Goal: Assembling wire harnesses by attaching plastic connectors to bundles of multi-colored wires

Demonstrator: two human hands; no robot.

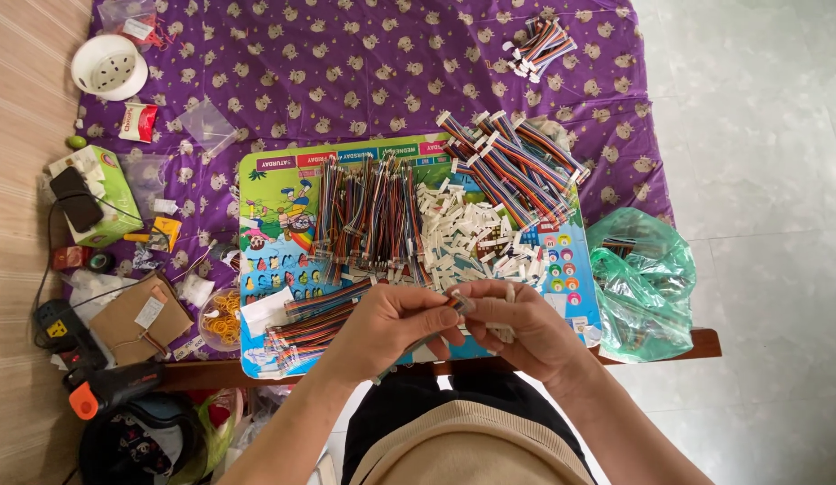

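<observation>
The fingers (pixel 440 316) of the left hand (pixel 391 325) pinch narrowly on one end of a short multicoloured ribbon cable (pixel 457 305), while the right hand (pixel 524 325) closes thumb and fingertips on the same cable's other end, both hands meeting over the near edge of the colourful illustrated plastic board (pixel 265 193). On that board, just beyond the hands, lies a heap of small white plastic connector housings (pixel 472 235), with a dense bundle of loose coloured wires (pixel 369 211) to its left and finished ribbon cables with white plugs (pixel 517 166) at the far right corner. Right of the board, touching its edge, sits a crumpled green plastic bag (pixel 642 283) on the purple patterned tablecloth (pixel 364 63).
</observation>
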